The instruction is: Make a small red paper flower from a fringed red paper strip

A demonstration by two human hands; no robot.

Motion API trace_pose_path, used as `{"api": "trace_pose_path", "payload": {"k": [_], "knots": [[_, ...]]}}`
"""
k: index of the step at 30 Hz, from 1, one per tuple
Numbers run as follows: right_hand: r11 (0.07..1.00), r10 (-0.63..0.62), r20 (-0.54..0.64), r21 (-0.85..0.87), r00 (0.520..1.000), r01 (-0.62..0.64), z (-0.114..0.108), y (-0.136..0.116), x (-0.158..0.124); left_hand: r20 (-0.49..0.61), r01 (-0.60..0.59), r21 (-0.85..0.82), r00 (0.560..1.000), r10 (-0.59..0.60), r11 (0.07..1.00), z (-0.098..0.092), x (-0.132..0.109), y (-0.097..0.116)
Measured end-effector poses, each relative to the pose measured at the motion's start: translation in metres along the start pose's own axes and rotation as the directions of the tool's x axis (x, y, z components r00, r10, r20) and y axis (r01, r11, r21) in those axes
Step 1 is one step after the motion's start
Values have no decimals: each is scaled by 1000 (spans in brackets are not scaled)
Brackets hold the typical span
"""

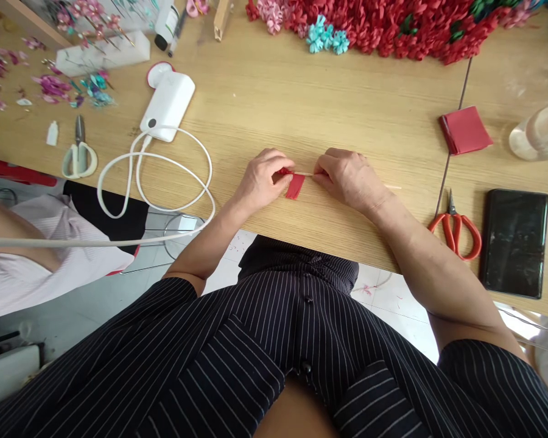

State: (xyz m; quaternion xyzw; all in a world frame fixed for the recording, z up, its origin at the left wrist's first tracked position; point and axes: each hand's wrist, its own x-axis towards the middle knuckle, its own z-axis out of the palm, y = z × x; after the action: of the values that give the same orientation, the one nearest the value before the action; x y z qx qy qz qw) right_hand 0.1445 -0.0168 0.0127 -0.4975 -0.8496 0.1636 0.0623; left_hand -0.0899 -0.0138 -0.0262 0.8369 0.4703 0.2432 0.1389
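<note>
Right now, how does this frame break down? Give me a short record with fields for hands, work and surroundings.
Left hand: pinching at the small red piece
Right hand: gripping the thin stick
Work: stick runs between the hands, along the red piece's far edge
Right side: stacked red squares, red-handled scissors, dark rectangular object
Left side: white-handled scissors, white device with cable
Far edge: mass of red flowers, turquoise flowers in front

Left hand (265,177) on cloth (295,187) (red)
</note>
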Motion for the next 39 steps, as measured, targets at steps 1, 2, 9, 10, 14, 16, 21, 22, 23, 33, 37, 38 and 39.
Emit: {"api": "trace_pose_path", "payload": {"k": [1, 2, 9, 10, 14, 16, 21, 22, 23, 33, 37, 38, 39], "knots": [[1000, 4, 4, 1, 1000, -4, 0, 0, 0, 1, -2, 3, 1000, 2, 1000, 0, 0, 0], [1000, 4, 2, 1, 1000, -4, 1, 0, 0, 2, -6, 5, 1000, 6, 1000, 0, 0, 0], [999, -43, -57, -1, 997, 43, 7, 5, 1, -10, -6, 14, 1000, 6, 1000, 3, 1, -1], [999, -39, -55, -1, 998, 39, 7, 4, 1, -11, -9, 18, 1000, 9, 1000, 3, 1, -1], [1000, -5, -23, 1, 1000, 5, 2, 1, 1, -45, -13, 42, 999, 15, 999, -5, -1, -3], [1000, 10, -6, 7, 1000, -10, -2, -1, 1, -99, 14, 68, 995, -7, 998, -12, -6, -3], [1000, 18, 4, 1, 1000, -18, -8, -5, -1, -181, 39, 108, 983, -19, 993, -23, -32, 1], [1000, 18, 9, -3, 1000, -18, -9, -7, -2, -166, 35, 110, 986, -17, 993, -23, -38, 3], [1000, 20, 10, -3, 1000, -20, -9, -8, -2, -164, 31, 110, 986, -13, 993, -21, -43, 4], [997, -4, -113, 70, 994, 12, -4, -5, 1, -197, 83, 93, 978, -63, 992, 16, -33, 20], [999, -16, -94, 45, 995, 21, -4, -3, -1, -215, 92, 108, 974, -67, 990, 20, -30, 24], [999, -20, -82, 42, 996, 23, -5, -4, -2, -222, 94, 104, 973, -69, 990, 20, -31, 24], [999, -23, -69, 41, 997, 26, -5, -4, -3, -227, 100, 97, 971, -75, 990, 19, -32, 25]]}}
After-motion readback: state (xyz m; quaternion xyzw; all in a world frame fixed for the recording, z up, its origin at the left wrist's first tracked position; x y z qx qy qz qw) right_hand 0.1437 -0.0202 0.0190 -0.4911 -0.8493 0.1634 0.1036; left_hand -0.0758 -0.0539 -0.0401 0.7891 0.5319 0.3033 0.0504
